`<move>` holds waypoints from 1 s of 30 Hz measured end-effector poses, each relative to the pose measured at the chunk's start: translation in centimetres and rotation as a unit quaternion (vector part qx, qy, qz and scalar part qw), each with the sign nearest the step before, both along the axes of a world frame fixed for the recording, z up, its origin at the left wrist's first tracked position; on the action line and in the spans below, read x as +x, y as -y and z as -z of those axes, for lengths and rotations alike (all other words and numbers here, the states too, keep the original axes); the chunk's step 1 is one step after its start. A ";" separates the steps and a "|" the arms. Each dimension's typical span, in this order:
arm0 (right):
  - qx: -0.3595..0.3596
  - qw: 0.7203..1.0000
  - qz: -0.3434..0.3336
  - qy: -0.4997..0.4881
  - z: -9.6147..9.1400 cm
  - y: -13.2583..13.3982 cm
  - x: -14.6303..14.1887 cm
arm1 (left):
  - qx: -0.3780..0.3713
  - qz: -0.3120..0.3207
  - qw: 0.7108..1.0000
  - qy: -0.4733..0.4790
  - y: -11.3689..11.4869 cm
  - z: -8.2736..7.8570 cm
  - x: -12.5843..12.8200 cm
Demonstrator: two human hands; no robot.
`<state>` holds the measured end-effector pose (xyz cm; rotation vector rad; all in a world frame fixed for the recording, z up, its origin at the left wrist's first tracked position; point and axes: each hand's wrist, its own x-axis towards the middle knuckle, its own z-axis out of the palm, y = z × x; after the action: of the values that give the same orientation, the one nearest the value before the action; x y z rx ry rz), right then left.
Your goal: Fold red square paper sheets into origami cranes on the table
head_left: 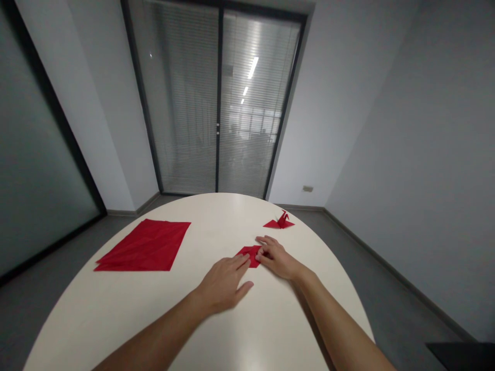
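Note:
A small piece of folded red paper (253,252) lies on the white table, partly hidden by both hands. My left hand (224,286) rests with its fingers stretched out flat over the paper's left part, thumb apart. At the paper's right edge, my right hand (276,256) has thumb and index finger pinched together on it, while its other fingers reach out beyond. Just past that hand stands a folded red paper crane (281,221) with spread wings.
Several larger red paper sheets (145,247) lie in a loose stack on the left of the round white table (216,226). The table's curved edge runs past the crane. Beyond it are a glass partition with blinds (193,103) and a grey wall (386,129).

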<state>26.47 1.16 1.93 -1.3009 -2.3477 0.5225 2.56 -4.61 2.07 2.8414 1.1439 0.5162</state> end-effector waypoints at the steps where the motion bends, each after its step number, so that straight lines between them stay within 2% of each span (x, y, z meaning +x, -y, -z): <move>1: -0.003 1.000 0.002 -0.001 0.1 -0.1 0.1 | -0.005 0.001 1.000 -0.006 0.0 0.0 0.0; 7: -0.035 0.999 0.014 0.005 0.6 -0.4 0.5 | -0.010 -0.005 0.999 -0.030 0.2 -0.2 0.1; 10: -0.035 0.999 -0.001 0.030 0.3 -0.3 0.5 | -0.010 -0.010 0.999 -0.031 0.3 -0.1 0.2; 13: -0.029 0.997 0.017 0.067 0.1 -0.4 0.6 | -0.023 -0.021 0.999 -0.037 0.4 -0.2 0.2; 18: 0.031 0.993 0.043 0.104 -0.3 -0.7 0.9 | -0.038 -0.024 0.998 -0.040 0.5 -0.4 0.2; 22: 0.095 0.991 0.024 0.088 -1.1 -0.1 0.0 | -0.036 -0.027 0.998 -0.046 0.5 -0.6 0.2; 25: 0.063 0.990 -0.036 0.117 -1.8 1.3 -1.7 | -0.031 -0.028 0.998 -0.038 0.4 -0.4 0.2; 30: -0.073 0.978 -0.088 0.172 -2.5 3.5 -4.6 | -0.026 -0.016 1.000 0.002 0.3 -0.1 0.2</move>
<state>21.84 -2.36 4.42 -1.3435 -2.7747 0.5721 2.72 -4.92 2.19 2.7812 1.1867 0.4852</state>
